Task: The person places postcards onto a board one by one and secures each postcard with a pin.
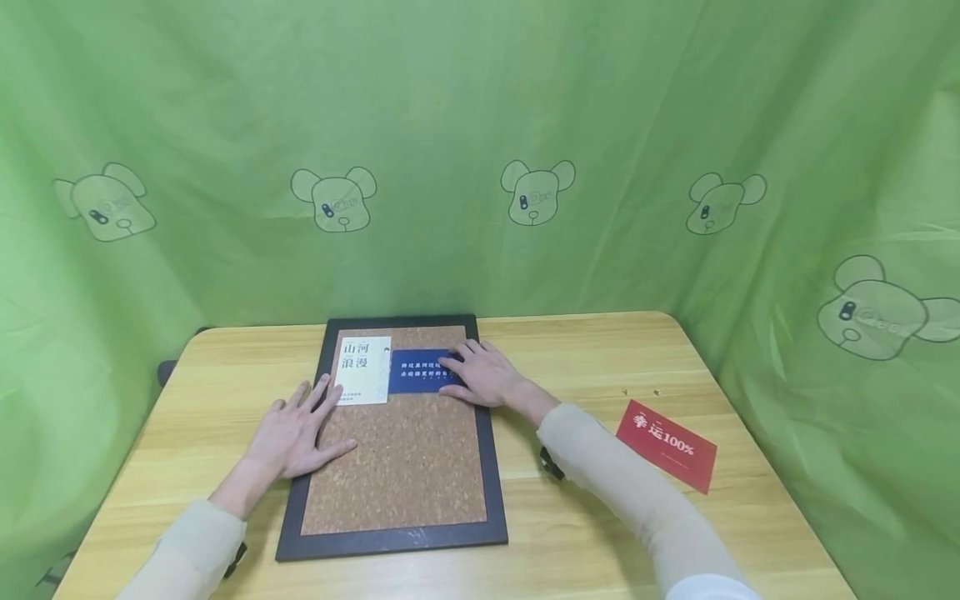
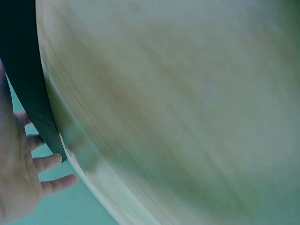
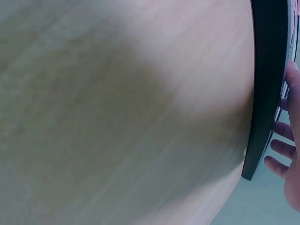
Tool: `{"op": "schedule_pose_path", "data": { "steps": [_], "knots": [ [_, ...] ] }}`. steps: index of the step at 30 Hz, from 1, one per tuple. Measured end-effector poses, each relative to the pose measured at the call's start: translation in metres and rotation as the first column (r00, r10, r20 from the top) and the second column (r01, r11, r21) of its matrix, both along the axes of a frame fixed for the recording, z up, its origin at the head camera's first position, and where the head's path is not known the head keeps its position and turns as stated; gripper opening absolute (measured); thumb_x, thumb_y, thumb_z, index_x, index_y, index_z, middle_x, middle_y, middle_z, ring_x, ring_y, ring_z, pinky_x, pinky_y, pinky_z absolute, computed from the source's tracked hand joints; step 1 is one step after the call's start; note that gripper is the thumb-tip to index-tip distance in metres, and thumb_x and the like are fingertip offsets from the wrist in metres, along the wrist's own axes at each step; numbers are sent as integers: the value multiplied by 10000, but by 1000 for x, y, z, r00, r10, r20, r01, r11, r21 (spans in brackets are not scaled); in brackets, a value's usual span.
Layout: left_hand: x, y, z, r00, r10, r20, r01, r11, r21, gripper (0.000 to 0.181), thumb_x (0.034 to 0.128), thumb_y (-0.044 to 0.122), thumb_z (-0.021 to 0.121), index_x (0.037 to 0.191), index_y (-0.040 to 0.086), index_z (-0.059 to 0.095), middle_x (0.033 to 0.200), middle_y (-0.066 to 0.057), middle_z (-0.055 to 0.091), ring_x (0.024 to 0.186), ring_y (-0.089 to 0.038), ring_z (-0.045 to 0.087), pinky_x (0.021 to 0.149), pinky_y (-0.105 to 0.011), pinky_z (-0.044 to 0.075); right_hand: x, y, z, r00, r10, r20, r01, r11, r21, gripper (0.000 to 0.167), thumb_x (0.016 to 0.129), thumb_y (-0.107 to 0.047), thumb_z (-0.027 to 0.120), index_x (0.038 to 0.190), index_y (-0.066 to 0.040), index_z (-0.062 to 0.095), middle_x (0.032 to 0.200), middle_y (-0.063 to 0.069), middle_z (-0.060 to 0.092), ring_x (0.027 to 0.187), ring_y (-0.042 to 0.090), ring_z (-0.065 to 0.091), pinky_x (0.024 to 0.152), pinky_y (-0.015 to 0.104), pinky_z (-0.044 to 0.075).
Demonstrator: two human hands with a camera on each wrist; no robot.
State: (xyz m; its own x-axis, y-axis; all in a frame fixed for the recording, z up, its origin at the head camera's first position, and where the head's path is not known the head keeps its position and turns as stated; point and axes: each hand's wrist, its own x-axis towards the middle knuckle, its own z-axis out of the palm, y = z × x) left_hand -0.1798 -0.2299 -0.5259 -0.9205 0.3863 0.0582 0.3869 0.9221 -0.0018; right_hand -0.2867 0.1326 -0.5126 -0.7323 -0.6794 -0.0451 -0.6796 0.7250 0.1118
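A black-framed cork board [image 1: 397, 467] lies on the wooden table. On its upper part are a white card [image 1: 365, 371] at the left and a blue card [image 1: 420, 372] beside it at the right. The right hand [image 1: 483, 375] rests with fingers spread over the blue card's right end, covering it. The left hand [image 1: 294, 432] lies spread at the board's left side, fingertips by the white card's lower left corner. In the left wrist view the left hand [image 2: 18, 168] shows beside the frame edge [image 2: 33, 84]; the right wrist view shows the right hand [image 3: 291, 140] beside the frame edge [image 3: 269, 84].
A red card [image 1: 667, 446] lies on the table [image 1: 562, 550] to the right, near the right forearm. Two tiny objects, too small to identify, lie above it [image 1: 657, 392]. Green curtains [image 1: 450, 100] with printed bear heads surround the table.
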Motion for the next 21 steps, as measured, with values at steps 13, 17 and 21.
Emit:
{"op": "schedule_pose_path", "data": {
  "steps": [13,17,21],
  "knots": [
    [-2,0,1,1000,2,1,-2,1000,-5,1013,909,822,514,1636,125,398,1705,-186,372,1505,-487,448,1024,-644,524,-8,-1,2,1000,-10,19,11,1000,-20,700,1067,-658,414,1595,-203,483,1635,148,470,1493,342,460,1247,557,397],
    [-2,0,0,1000,2,2,-2,1000,-3,1015,909,825,510,1637,126,396,1706,-185,371,1507,-487,445,1025,-646,524,-11,-1,0,999,-23,28,23,1000,-19,696,1072,-652,400,1605,-209,465,1647,150,450,1507,348,446,1256,556,387],
    [-2,-1,0,1000,1,-1,-1,1000,-6,1015,909,825,511,1637,127,395,1709,-183,366,1506,-488,446,1025,-642,525,-14,-2,0,999,-37,40,38,999,-28,695,1073,-648,403,1607,-208,459,1648,152,447,1515,349,439,1257,564,382]
  ]
}}
